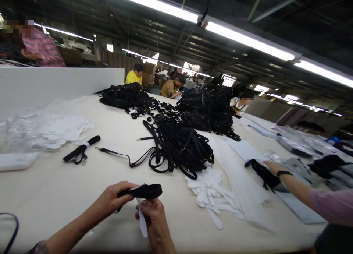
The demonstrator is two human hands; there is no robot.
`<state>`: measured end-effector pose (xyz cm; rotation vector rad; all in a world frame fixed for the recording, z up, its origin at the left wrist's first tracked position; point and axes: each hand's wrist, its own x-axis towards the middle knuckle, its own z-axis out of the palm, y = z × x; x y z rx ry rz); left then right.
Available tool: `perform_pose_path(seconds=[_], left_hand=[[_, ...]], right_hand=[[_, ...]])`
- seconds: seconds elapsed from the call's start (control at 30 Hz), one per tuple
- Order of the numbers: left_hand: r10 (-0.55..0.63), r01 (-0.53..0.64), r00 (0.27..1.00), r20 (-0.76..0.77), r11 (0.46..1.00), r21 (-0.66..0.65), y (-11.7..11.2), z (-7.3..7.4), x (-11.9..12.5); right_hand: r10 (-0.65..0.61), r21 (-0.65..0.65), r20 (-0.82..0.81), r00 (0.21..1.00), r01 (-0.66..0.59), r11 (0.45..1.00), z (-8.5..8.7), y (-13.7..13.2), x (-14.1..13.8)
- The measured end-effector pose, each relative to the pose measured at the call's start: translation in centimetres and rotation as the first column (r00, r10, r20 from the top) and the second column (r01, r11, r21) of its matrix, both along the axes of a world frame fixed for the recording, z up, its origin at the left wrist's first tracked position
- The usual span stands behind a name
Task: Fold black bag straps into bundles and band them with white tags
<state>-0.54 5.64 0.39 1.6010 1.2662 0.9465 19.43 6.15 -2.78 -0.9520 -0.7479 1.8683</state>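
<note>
A folded black strap (149, 191) is pinched in my left hand (119, 197), its looped end pointing right. My right hand (154, 214) is closed just below the strap, gripping a white paper strip (142, 221) that hangs down from the strap's underside. Whether the strip wraps fully round the strap is hidden by my fingers. Beyond my hands lies a tangled heap of black straps (184, 147) with metal clips; one loose strap (116, 151) trails left from it. Left of that rests a bundled black strap (81, 150) with a white band around it.
White paper strips (209, 193) lie in a loose pile right of centre, beside translucent sheeting (234, 173). Black bags (206, 106) are heaped farther back. Clear plastic bags (46, 129) cover the left. A co-worker's hand (273, 168) reaches in from the right over black goods.
</note>
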Motion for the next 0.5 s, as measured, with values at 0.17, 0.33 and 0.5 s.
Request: perform_pose_path(seconds=[0.17, 0.33, 0.5], left_hand=[[0.104, -0.064, 0.970, -0.221, 0.982, 0.180, -0.4, -2.1, -0.2], [0.186, -0.082, 0.910, -0.370, 0.957, 0.280, -0.4, -4.2, -0.7], [0.218, -0.062, 0.838, -0.501, 0.949, 0.310, -0.8, -5.8, -1.2]], right_hand=[[-0.074, -0.035, -0.112, 0.991, 0.071, 0.997, -0.9, -1.6, -0.7], [-0.014, 0.130, 0.121, 0.993, -0.002, 0.991, -1.7, -1.6, -0.9], [-0.045, 0.436, 0.506, 0.862, -0.210, 0.875, -2.2, -1.7, -0.6]])
